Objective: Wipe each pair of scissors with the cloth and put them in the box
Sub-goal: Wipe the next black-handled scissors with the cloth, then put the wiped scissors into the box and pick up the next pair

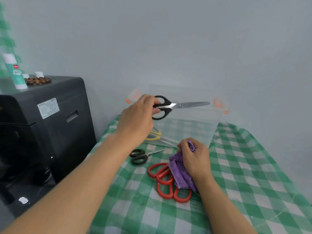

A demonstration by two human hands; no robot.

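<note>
My left hand (pixel 137 119) grips the handles of large black-handled scissors (pixel 179 105) and holds them level above the clear plastic box (pixel 214 130), blades pointing right. Inside the box lie yellow-handled scissors (pixel 156 136). My right hand (pixel 194 157) holds a bunched purple cloth (pixel 179 173) down on the table. Small black-handled scissors (pixel 140 157) lie on the checked cloth in front of the box. Two red-handled scissors (pixel 166 182) lie partly under the purple cloth.
The table has a green and white checked cover (pixel 253 183). A dark grey machine (pixel 42 125) stands at the left, with a white and green bottle (pixel 15 71) and brown beads on top. The box has orange clasps (pixel 219 104). A plain wall stands behind.
</note>
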